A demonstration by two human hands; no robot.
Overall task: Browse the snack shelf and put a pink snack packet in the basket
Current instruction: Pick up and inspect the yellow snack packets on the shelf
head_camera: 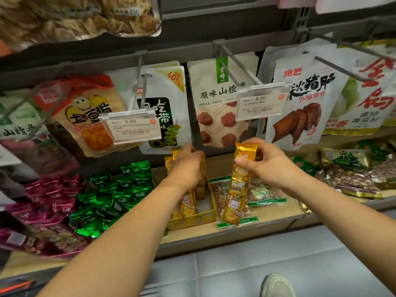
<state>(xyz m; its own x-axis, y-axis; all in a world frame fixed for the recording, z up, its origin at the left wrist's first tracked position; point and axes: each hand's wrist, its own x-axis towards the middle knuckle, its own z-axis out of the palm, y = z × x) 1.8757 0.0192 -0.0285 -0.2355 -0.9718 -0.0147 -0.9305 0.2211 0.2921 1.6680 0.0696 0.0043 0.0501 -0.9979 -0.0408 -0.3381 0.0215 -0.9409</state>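
Yellow packet pinched by right hand; left hand grips second packet, mostly hidden.

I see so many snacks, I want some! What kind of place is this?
Most likely a shop's snack aisle. Snack bags hang on metal hooks, price tags with barcodes are clipped in front, and pink packets and green packets are piled on the shelf.

overhead: hanging bags, price tags jut low over the shelf.
yellow box: my left hand, gripping a yellow packet, blocks the back; right side free.
pink packets: far left, past green packets, open above.
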